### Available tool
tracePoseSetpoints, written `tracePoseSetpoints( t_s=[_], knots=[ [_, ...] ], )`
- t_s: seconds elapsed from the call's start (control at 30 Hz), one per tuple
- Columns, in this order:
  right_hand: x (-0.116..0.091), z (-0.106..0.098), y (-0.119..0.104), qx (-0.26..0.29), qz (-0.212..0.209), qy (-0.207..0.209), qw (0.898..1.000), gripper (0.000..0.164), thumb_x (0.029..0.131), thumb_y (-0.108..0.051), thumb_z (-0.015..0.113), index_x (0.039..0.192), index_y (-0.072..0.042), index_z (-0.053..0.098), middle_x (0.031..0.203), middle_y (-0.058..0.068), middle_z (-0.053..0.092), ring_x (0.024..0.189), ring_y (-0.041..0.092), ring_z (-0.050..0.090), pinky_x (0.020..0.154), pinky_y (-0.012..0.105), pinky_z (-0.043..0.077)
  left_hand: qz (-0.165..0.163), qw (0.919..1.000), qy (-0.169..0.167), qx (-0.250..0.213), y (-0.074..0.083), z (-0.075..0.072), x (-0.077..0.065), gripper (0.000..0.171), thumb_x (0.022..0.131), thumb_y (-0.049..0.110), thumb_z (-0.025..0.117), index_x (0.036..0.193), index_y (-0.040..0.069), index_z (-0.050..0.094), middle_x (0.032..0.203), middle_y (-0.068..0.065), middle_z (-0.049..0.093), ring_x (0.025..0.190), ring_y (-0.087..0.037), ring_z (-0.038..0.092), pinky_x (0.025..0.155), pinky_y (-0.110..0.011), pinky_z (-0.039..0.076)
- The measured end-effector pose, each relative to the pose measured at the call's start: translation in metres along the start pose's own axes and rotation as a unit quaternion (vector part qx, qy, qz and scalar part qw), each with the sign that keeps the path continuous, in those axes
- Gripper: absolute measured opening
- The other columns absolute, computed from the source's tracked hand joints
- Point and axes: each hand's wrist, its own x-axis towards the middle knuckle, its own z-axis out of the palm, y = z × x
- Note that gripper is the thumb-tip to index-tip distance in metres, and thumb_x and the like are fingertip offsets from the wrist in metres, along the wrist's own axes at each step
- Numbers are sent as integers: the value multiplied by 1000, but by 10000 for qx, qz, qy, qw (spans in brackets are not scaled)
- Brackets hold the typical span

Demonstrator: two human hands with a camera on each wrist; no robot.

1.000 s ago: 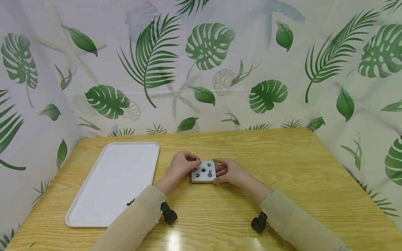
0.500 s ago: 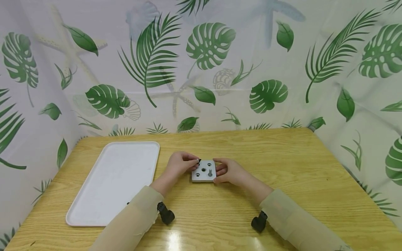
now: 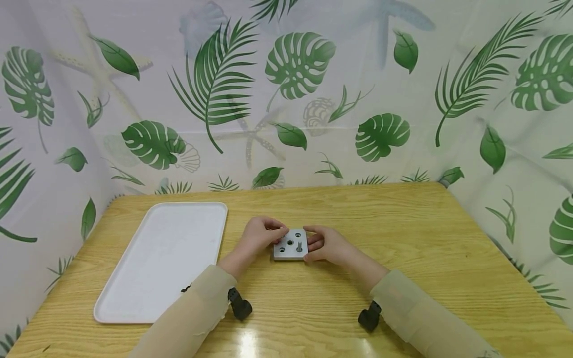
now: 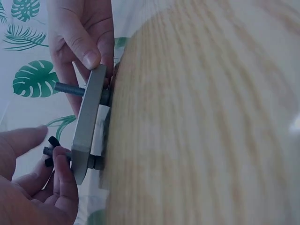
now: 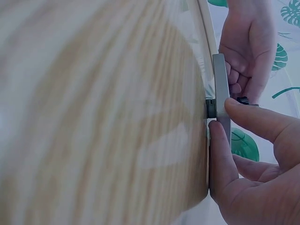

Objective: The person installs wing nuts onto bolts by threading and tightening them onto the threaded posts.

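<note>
A square silver metal plate (image 3: 293, 254) with several holes sits on the table in front of me. One bolt (image 3: 299, 246) stands upright through its near right corner. In the left wrist view a black wing nut (image 4: 54, 141) is on a second bolt's threaded end, at the plate's far left corner. My left hand (image 3: 260, 235) has its curled fingers against this wing nut, thumb close by; the head view hides the nut behind the thumb. My right hand (image 3: 329, 244) grips the plate's right edge. Its thumb (image 5: 255, 118) lies on the top face, a finger underneath. Bolt heads hold the plate off the table.
A white tray (image 3: 165, 248) lies on the wooden table (image 3: 403, 233) to the left, partly behind my left sleeve. Black wrist cameras (image 3: 240, 306) hang under both forearms. A leaf-patterned cloth (image 3: 331, 144) rises behind the table.
Half a second ago the black wing nut showed at the left fingertips; now the thumb has moved forward and right over it. The right hand and plate have stayed put.
</note>
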Motion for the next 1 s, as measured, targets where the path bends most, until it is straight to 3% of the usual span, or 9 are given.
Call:
tracePoseSetpoints(
  t_s=[0.17,0.5,1.0],
  knots=[
    [0,0,0,-75,-10,28,10000,83,88,2,83,159,2,42,133,25,65,115,31,70,93,33,60,38,9999,97,67,0,2,1,13,97,12,77,102,1,81,88,-5,73,74,-11,59,66,-21,50],
    [2,0,1,1,-75,-7,10000,82,88,3,82,159,4,41,132,26,65,114,31,71,91,32,60,-15,9999,95,-48,1,2,-2,20,96,6,75,114,-1,78,110,-15,77,80,-11,64,69,-21,54],
    [0,-1,2,67,-144,-37,9999,83,88,4,82,159,5,40,132,28,64,116,34,70,90,30,60,-119,9989,-2,-451,-3,-2,-3,23,96,1,68,116,-3,78,120,-20,76,86,-10,69,78,-23,61]
  ],
)
